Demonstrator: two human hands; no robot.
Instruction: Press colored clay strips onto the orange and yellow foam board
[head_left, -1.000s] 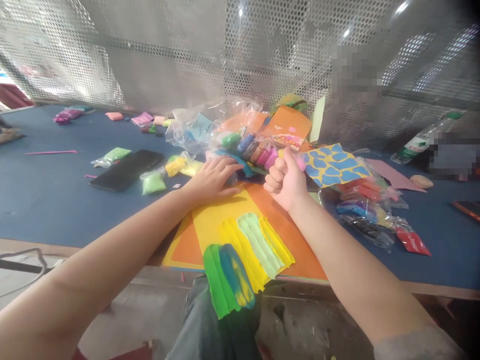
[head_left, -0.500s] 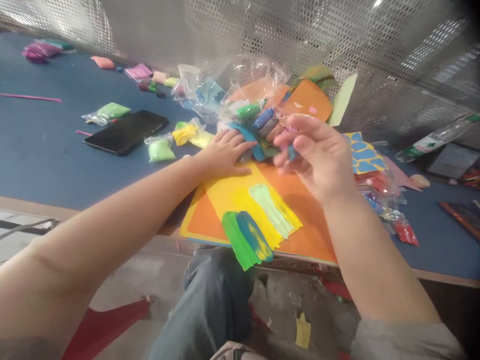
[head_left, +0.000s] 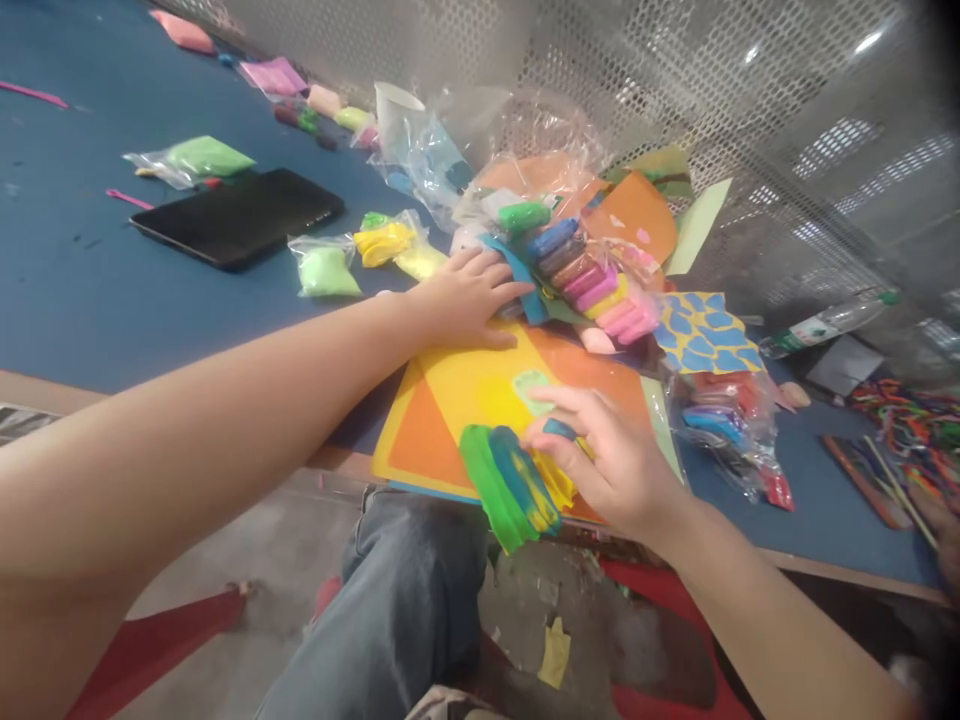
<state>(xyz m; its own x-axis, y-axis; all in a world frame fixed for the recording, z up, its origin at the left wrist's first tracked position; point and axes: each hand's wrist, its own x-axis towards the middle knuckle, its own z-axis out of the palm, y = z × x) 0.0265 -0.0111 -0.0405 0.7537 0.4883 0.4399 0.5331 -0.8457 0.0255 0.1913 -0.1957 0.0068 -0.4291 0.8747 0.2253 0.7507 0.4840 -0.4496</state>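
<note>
My left hand [head_left: 469, 300] lies flat with its fingers spread, at the far edge of the orange and yellow sheet [head_left: 420, 435]. Between the fingers of my right hand [head_left: 607, 450] is a small lump of dark blue modelling clay [head_left: 559, 430]. That hand hovers low over the sheet's near right part, hiding some of the clay there. Smeared strips of green clay [head_left: 486, 480] and blue-yellow clay [head_left: 521, 470] hang over the near edge. A pale green clay patch [head_left: 531, 382] shows just beyond my right fingers.
Sticks of coloured clay [head_left: 592, 285] lie beyond the sheet, by crumpled clear plastic [head_left: 525, 140]. To the left are a black phone [head_left: 240, 220] and a bag of light green clay [head_left: 326, 268]. On the right are a blue-patched yellow card [head_left: 709, 335] and a plastic bottle [head_left: 825, 325].
My right hand has come down and nearer, from above the clay sticks to the strips on the sheet. My left hand stays flat in place. The view has shifted somewhat.
</note>
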